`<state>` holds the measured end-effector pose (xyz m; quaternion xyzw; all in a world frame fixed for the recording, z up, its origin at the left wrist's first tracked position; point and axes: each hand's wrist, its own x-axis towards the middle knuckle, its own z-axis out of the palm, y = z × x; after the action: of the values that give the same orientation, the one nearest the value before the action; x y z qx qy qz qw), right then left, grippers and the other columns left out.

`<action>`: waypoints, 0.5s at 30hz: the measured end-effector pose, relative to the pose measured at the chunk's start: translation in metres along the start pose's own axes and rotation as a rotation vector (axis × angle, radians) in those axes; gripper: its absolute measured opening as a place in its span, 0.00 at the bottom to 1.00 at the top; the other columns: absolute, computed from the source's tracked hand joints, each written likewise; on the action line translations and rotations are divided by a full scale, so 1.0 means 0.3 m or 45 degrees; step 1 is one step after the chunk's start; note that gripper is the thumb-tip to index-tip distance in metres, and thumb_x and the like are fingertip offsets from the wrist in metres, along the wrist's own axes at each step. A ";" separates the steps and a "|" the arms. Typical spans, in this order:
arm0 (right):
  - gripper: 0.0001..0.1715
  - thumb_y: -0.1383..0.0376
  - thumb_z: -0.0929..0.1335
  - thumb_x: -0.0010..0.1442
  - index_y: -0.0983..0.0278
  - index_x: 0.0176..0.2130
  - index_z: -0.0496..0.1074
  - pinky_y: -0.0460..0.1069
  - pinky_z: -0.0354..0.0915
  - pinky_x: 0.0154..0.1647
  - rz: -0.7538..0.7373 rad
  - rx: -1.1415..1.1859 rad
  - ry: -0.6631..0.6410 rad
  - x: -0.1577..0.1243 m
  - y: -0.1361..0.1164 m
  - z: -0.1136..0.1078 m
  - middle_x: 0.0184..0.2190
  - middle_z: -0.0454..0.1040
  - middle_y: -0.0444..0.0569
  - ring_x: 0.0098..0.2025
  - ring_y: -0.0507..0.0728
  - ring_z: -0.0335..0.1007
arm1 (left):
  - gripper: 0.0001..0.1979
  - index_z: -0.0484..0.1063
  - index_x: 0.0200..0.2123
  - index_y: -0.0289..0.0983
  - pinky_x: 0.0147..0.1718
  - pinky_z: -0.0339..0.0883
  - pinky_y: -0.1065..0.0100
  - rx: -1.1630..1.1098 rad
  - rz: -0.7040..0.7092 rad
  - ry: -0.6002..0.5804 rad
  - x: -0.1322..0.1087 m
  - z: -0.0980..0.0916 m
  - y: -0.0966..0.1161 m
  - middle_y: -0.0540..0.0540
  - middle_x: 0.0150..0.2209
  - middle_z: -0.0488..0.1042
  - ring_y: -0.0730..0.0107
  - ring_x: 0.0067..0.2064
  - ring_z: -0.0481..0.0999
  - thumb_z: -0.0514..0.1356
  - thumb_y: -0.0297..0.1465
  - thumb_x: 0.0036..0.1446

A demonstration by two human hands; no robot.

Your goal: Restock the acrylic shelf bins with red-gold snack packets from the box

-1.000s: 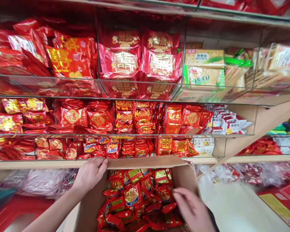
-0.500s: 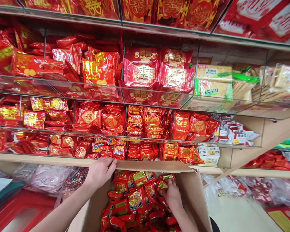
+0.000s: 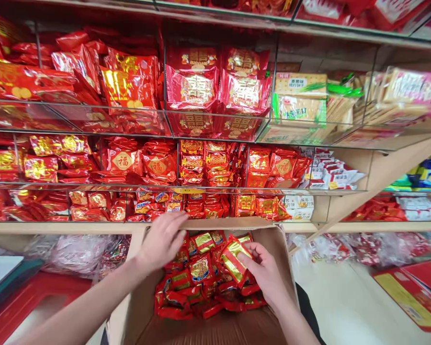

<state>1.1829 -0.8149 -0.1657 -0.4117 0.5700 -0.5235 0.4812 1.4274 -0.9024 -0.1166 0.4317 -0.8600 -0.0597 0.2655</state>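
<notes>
An open cardboard box in front of me holds many red-and-gold snack packets, heaped toward its far side. Above the heap, my right hand pinches one red packet with a gold panel between thumb and fingers. My left hand hovers over the box's far left corner, fingers loosely bent and apart, with nothing seen in them. Just beyond the box's far edge, the lowest shelf compartment holds small red-and-blue packets.
Clear-fronted shelves carry red packets, pink-red packets and pale crackers. Plastic-wrapped bundles lie under the bottom board. A red stool-like frame stands left; a red-and-yellow box lies right.
My right hand has lifted a packet out of the heap. My left hand has come off the box's far rim and moved inward over the box. The view has tilted down.
</notes>
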 end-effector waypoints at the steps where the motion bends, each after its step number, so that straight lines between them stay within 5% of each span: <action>1: 0.18 0.57 0.69 0.46 0.64 0.36 0.65 0.47 0.62 0.33 -0.007 0.035 -0.027 -0.010 -0.024 0.013 0.31 0.71 0.47 0.32 0.53 0.65 | 0.19 0.60 0.50 0.37 0.51 0.55 0.61 -0.182 -0.016 -0.047 -0.006 0.008 0.061 0.43 0.49 0.65 0.64 0.50 0.62 0.48 0.34 0.55; 3: 0.17 0.58 0.70 0.45 0.64 0.34 0.65 0.46 0.62 0.32 -0.031 0.098 -0.087 -0.030 -0.062 0.037 0.30 0.71 0.45 0.32 0.53 0.65 | 0.22 0.55 0.53 0.37 0.46 0.61 0.65 -0.604 -0.217 -0.205 -0.021 0.031 0.178 0.43 0.47 0.66 0.67 0.46 0.66 0.48 0.37 0.55; 5: 0.15 0.59 0.70 0.45 0.64 0.32 0.66 0.45 0.61 0.31 -0.062 0.124 -0.140 -0.049 -0.084 0.054 0.29 0.71 0.44 0.31 0.52 0.65 | 0.19 0.63 0.45 0.36 0.36 0.66 0.68 -1.016 -0.398 -0.466 -0.037 0.055 0.260 0.45 0.39 0.71 0.69 0.38 0.71 0.47 0.41 0.55; 8: 0.12 0.59 0.69 0.46 0.64 0.30 0.67 0.44 0.61 0.30 -0.078 0.101 -0.182 -0.072 -0.075 0.062 0.27 0.71 0.43 0.29 0.51 0.65 | 0.20 0.66 0.36 0.34 0.21 0.63 0.74 -1.487 -0.700 -0.698 -0.064 0.079 0.300 0.48 0.27 0.72 0.73 0.26 0.72 0.47 0.44 0.54; 12: 0.12 0.58 0.68 0.48 0.64 0.30 0.69 0.45 0.62 0.30 -0.075 0.090 -0.156 -0.090 -0.025 0.059 0.27 0.72 0.45 0.29 0.52 0.66 | 0.22 0.64 0.39 0.34 0.17 0.59 0.77 -1.754 -0.911 -0.737 -0.091 0.076 0.279 0.46 0.26 0.73 0.71 0.25 0.74 0.47 0.46 0.53; 15: 0.10 0.61 0.68 0.49 0.63 0.33 0.70 0.48 0.65 0.35 -0.238 -0.078 0.000 -0.098 -0.015 0.060 0.32 0.73 0.48 0.34 0.55 0.68 | 0.24 0.61 0.44 0.37 0.19 0.61 0.76 -1.833 -1.082 -0.631 -0.087 0.061 0.275 0.44 0.33 0.73 0.69 0.26 0.75 0.47 0.48 0.51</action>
<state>1.2061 -0.7903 -0.1576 -0.4776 0.5448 -0.5486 0.4173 1.3722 -0.8333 -0.1154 0.4180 -0.4123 -0.7749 0.2342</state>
